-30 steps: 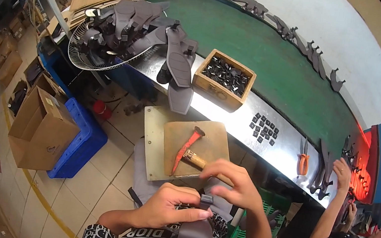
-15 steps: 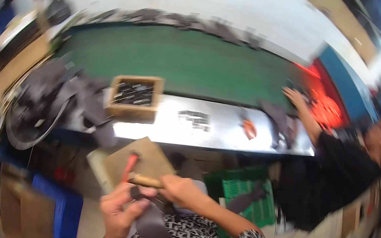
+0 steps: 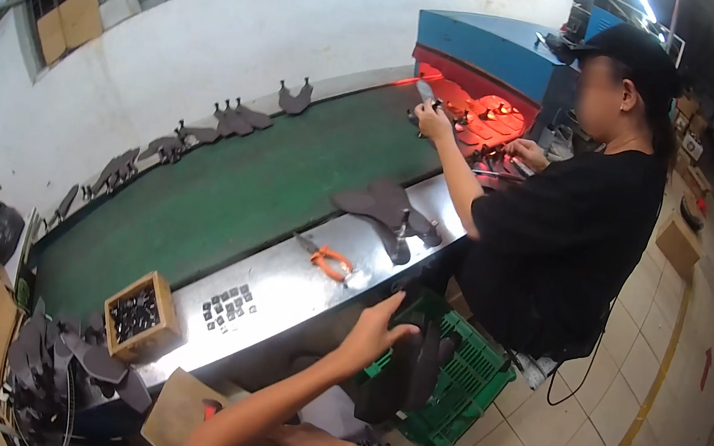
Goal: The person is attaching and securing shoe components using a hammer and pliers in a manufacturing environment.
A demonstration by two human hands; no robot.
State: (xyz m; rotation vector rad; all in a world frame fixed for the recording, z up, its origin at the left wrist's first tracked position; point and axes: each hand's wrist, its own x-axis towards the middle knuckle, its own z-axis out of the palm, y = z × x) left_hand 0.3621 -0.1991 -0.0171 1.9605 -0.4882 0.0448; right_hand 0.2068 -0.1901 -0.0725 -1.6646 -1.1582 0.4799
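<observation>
My left hand [image 3: 374, 332] is stretched out over a green plastic crate [image 3: 480, 390], its thumb and index finger spread apart. Right below it are dark grey flat cut pieces [image 3: 412, 374], some lying in the crate. My left forearm crosses above my right hand [image 3: 297, 443], hiding its fingertips. The red head of a hammer [image 3: 211, 407] shows past that forearm, over a tan board [image 3: 177, 406]; its handle is hidden, in line with my closed right hand.
On the metal ledge [image 3: 280, 290] lie small dark tabs [image 3: 228, 307], orange-handled pliers [image 3: 327, 259] and grey pieces [image 3: 388, 209]. A wooden box [image 3: 162, 290] holds small dark parts. Beyond is a green conveyor belt [image 3: 223, 177]. A co-worker [image 3: 565, 220] handles pieces by a red-lit blue machine [image 3: 490, 47].
My left hand has gone from beside the board to the crate at the right, letting go of the grey piece. The view has turned right. The co-worker's hand has lifted off the belt.
</observation>
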